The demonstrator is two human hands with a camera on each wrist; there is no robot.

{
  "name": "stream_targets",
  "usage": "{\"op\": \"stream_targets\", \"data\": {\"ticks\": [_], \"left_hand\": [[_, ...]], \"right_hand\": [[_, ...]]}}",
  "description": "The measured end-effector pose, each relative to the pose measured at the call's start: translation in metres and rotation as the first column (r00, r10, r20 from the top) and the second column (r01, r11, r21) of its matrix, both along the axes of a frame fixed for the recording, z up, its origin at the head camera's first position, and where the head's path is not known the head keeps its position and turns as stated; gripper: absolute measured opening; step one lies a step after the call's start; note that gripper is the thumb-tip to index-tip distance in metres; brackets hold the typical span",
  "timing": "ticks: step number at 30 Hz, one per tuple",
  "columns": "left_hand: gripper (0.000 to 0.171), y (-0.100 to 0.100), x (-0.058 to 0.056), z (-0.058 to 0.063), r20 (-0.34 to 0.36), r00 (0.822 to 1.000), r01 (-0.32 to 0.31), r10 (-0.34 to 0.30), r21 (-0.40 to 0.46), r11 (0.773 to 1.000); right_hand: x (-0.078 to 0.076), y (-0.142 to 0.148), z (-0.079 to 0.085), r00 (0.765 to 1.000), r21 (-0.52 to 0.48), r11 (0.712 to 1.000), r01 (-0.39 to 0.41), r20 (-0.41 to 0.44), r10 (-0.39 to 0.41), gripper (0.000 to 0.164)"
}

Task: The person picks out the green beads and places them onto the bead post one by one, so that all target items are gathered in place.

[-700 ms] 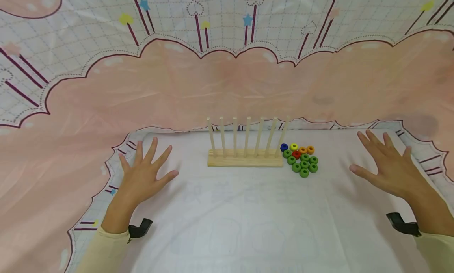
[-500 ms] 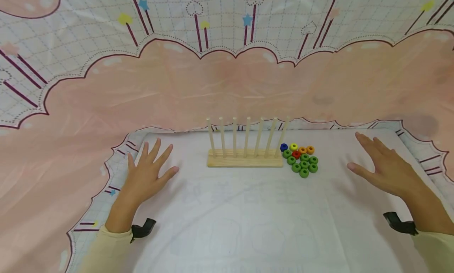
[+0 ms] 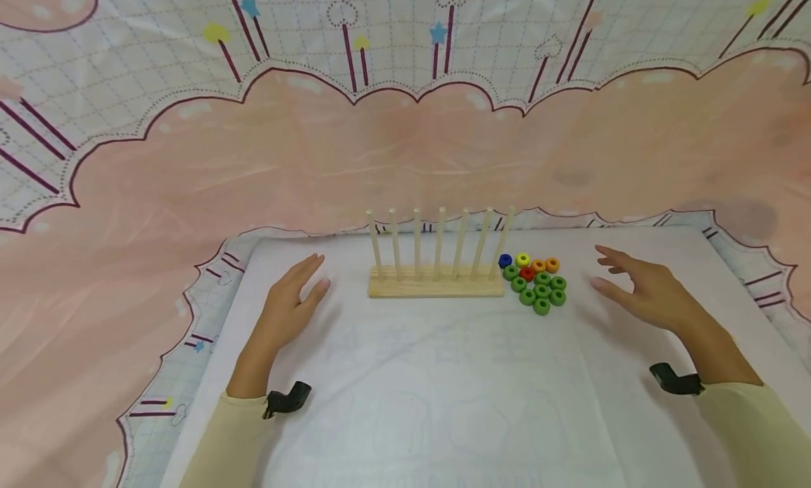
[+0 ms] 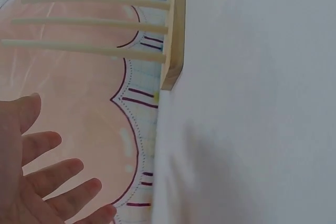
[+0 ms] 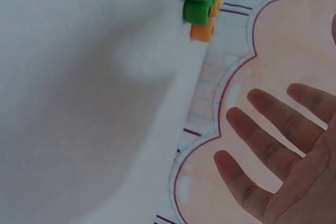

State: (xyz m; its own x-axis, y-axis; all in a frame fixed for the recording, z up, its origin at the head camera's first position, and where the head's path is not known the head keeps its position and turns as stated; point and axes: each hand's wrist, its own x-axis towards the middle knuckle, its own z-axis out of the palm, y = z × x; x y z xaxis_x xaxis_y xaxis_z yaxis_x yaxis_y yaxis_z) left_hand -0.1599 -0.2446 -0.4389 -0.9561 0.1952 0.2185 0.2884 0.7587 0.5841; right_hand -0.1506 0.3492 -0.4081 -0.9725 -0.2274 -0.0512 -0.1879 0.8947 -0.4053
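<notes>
A wooden rack (image 3: 436, 288) with a row of several upright pegs stands near the back of the white table. Beside its right end lies a cluster of round beads with holes: several green beads (image 3: 541, 291), a red bead (image 3: 526, 273), a blue bead (image 3: 505, 260), a yellow bead (image 3: 522, 260) and two orange beads (image 3: 552, 265). My left hand (image 3: 288, 305) hovers left of the rack, fingers extended and holding nothing. To the right of the beads, my right hand (image 3: 652, 291) is raised over the table with relaxed fingers, also holding nothing. The right wrist view shows its fingers spread.
The white tabletop (image 3: 431, 403) spreads in front of the rack. Behind it hangs a pink and white cloth (image 3: 412, 150) printed with candles and stars. Dark wrist straps (image 3: 288, 399) sit at both cuffs.
Both hands have moved inward, the left toward the rack and the right toward the beads. Their spread fingers have drawn closer together. Rack and beads stay in place.
</notes>
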Motion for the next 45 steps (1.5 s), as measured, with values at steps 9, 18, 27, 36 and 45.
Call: {"op": "stream_targets", "data": {"ticks": [9, 18, 27, 36, 45], "left_hand": [[0.058, 0.02, -0.025, -0.02, 0.231, 0.973, -0.056, 0.002, 0.226, 0.973], [0.049, 0.037, -0.042, -0.041, 0.265, 0.964, -0.085, -0.021, 0.382, 0.92], [0.048, 0.046, -0.052, -0.05, 0.305, 0.952, -0.093, -0.013, 0.331, 0.939], [0.049, 0.048, -0.053, -0.054, 0.286, 0.956, 0.001, -0.06, 0.202, 0.979], [0.054, 0.048, -0.052, -0.057, 0.271, 0.958, 0.077, -0.093, 0.07, 0.995]], "right_hand": [[-0.022, -0.009, -0.015, 0.997, -0.079, 0.996, -0.034, 0.065, 0.039, 0.06], [-0.04, -0.016, -0.03, 0.989, -0.11, 0.993, -0.031, 0.137, 0.047, 0.056], [-0.053, -0.02, -0.04, 0.969, -0.124, 0.992, -0.014, 0.244, 0.044, 0.057], [-0.062, -0.011, -0.043, 0.946, -0.128, 0.991, -0.04, 0.316, 0.079, 0.049], [-0.064, -0.013, -0.045, 0.95, -0.148, 0.988, -0.045, 0.3, 0.089, 0.045]]}}
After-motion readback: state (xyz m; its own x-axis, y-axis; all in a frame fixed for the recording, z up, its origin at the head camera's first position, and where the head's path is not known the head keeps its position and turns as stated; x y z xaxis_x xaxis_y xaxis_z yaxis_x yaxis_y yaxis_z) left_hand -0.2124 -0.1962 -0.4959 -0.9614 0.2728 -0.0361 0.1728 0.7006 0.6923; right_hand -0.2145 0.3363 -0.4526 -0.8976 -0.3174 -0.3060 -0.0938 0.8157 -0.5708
